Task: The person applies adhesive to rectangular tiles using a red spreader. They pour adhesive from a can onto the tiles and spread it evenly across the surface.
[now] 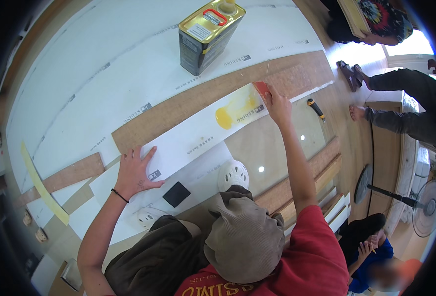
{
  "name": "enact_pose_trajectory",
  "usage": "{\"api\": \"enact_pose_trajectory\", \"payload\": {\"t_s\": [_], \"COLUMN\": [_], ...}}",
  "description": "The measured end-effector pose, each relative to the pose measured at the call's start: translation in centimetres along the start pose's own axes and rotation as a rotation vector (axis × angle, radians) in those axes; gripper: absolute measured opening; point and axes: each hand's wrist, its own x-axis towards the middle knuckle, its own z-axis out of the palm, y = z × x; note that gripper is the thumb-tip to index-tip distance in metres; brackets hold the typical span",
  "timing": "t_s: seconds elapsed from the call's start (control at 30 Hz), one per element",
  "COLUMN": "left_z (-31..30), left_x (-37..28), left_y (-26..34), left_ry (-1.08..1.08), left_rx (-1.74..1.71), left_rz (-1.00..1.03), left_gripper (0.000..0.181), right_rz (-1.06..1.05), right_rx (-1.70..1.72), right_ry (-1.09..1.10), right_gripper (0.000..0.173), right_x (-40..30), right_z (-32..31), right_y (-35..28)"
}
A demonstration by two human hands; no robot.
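My right hand [278,104] is closed on a red spreader [261,90] at the far right end of a white laminate strip [181,137]. Yellow glue [224,118] lies on the strip as a thick puddle, with a thinner smear reaching towards the spreader. At the strip's near left end, my left hand [134,174] rests with its fingers spread, pressing on the surface and gripping nothing. Beneath and beside the strip lies a brown board [166,116]. A metal can [210,35] with a red handle stands beyond it on a large white sheet.
A utility knife [316,110] lies right of my right hand. A small black square [176,194] is near my left hand. Wooden strips [299,177] lie at lower right, by a standing fan [399,198]. A yellowish strip [44,185] lies left. Other people stand or sit at right.
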Motion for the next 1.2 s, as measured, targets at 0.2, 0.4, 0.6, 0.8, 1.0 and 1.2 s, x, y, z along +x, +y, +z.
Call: {"api": "enact_pose_trajectory", "payload": {"t_s": [0.2,0.4,0.6,0.8,1.0,1.2], "left_z": [0.0,0.1,0.0,-0.2,0.0,0.0], "left_x": [-0.1,0.0,0.0,0.1,-0.1,0.1], "left_y": [0.1,0.0,0.0,0.1,0.0,0.1], "left_ry": [-0.001,-0.002,-0.018,-0.039,-0.007,-0.008], "left_rx": [0.018,0.008,0.008,-0.015,0.006,-0.005], "left_rz": [-0.002,-0.001,-0.011,-0.019,-0.009,-0.001], "left_gripper": [0.102,0.103,0.102,0.103,0.101,0.101], "right_rz": [-0.001,-0.004,0.008,-0.027,-0.178,-0.089], "right_rx": [0.023,0.029,-0.002,0.045,0.118,0.095], "right_ry": [-0.009,-0.011,-0.045,-0.103,-0.313,-0.274], "right_gripper": [0.028,0.028,0.026,0.026,0.026,0.030], "right_x": [0.8,0.9,1.6,2.2,0.3,0.3], "right_z": [0.1,0.2,0.4,-1.2,-3.3,-4.4], "right_y": [-0.4,-0.8,-0.9,0.0,1.9,2.7]}}
